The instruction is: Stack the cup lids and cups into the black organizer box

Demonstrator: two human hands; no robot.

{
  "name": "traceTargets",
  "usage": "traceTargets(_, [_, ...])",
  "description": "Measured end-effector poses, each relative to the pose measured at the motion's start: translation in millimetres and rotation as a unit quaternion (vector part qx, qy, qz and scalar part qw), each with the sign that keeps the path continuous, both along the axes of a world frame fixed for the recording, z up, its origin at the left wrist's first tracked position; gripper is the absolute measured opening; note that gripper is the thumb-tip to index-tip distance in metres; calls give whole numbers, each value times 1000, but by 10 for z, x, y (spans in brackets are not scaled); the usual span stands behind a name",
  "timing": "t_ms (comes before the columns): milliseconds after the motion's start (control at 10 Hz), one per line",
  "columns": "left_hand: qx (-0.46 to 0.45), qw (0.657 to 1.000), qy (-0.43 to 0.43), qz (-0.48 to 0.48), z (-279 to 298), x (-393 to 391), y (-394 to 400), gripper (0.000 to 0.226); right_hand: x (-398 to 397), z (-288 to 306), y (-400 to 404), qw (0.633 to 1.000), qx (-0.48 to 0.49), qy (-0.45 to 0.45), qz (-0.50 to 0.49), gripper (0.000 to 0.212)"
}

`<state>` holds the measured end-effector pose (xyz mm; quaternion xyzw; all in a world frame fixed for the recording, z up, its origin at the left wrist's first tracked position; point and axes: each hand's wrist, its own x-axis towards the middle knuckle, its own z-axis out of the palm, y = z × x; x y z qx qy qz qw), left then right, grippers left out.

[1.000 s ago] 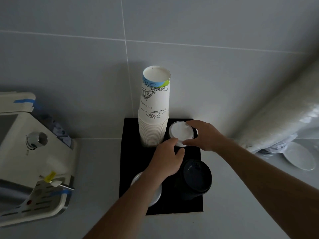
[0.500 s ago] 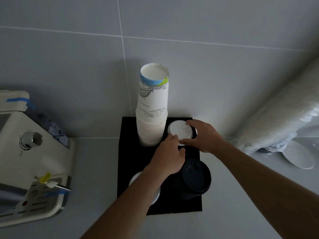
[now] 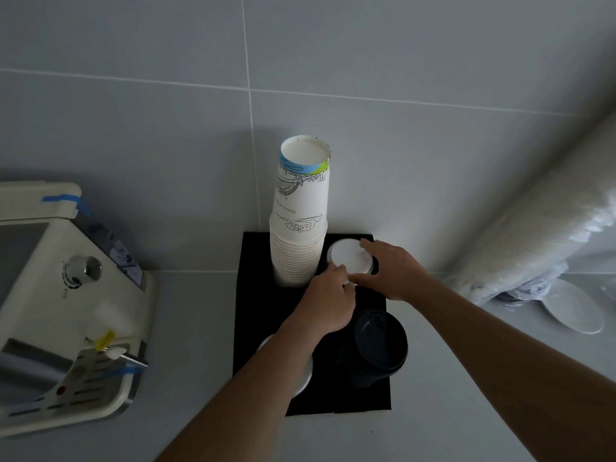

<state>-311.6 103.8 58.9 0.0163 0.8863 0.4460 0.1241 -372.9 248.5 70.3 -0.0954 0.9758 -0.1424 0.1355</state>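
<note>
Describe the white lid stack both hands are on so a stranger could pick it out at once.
Find the black organizer box against the tiled wall. In its far right compartment, beside the tall stack of paper cups, sits the white lid stack. Unlike the black lids nearer the camera, it is white and flat-topped.

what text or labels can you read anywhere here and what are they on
"Statue of": printed upside down on the top cup of the paper cup stack; the rest of that line is cut off from view.
Yellow tag on the white machine: too small to read.
Patterned blue label on the machine's side: blurred, unreadable.
No other text shows.
</note>
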Motion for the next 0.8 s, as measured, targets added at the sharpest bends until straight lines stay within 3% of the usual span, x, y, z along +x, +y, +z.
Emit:
traceTargets(100, [25, 1000, -10, 15, -15, -10, -35, 9, 66, 15, -30, 1000, -22, -6, -16, 85])
traceTargets(200, [21, 1000, -11, 9, 73, 69, -105, 37, 163, 94, -16, 998, -51, -2, -45, 78])
traceTargets(300, [23, 1000, 1, 5, 121, 172, -211, 37, 232, 191, 48, 995, -73, -1, -70, 70])
traceTargets(400, [67, 997, -2, 23, 179, 280, -331, 17, 306, 291, 110, 990, -100, -4, -102, 66])
traceTargets(500, [119, 991, 5, 59, 255, 419, -448, 32, 436, 407, 146, 974, -183, -6, -138, 57])
traceTargets(600, [148, 985, 5, 94, 324, 551, -557, 35, 586, 500, 171, 946, -277, -6, -171, 31])
traceTargets(700, [181, 977, 29, 114, 415, 706, -619, 21, 737, 559, 187, 914, -362, -31, -179, 35])
traceTargets(800, [287, 947, 7, 145, 513, 841, -650, 16, 880, 629, 215, 843, -490, -83, -207, 35])
